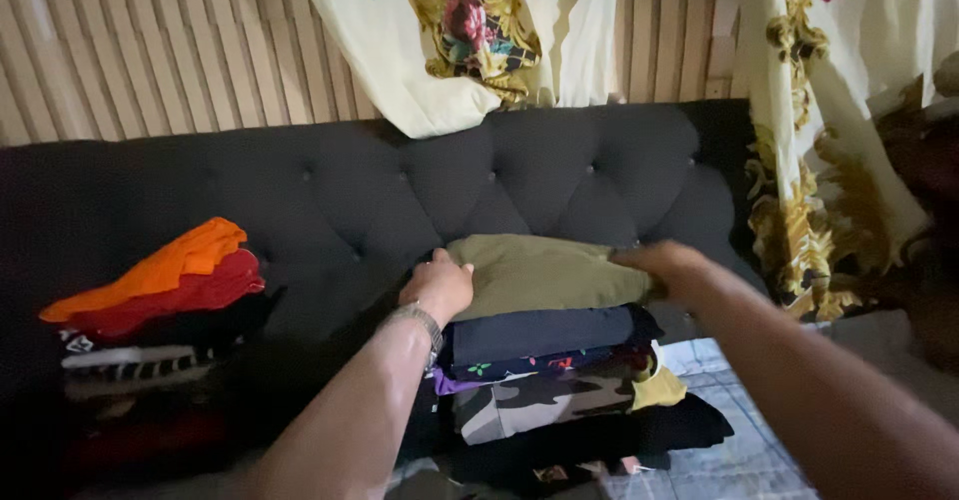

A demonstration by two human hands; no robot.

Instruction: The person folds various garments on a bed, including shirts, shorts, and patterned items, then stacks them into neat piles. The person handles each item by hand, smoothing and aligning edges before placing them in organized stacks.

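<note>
Both hands on olive garment (544,272), second folded pile (160,305) left, curtain (455,35) behind

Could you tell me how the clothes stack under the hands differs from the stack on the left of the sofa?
The stack under the hands is topped by an olive garment; the left stack is topped by an orange one. The left hand and right hand rest on the olive garment, while the left stack lies untouched. The stack under the hands sits squarer; the left one slants. Both are folded clothes on the dark tufted sofa.
</note>
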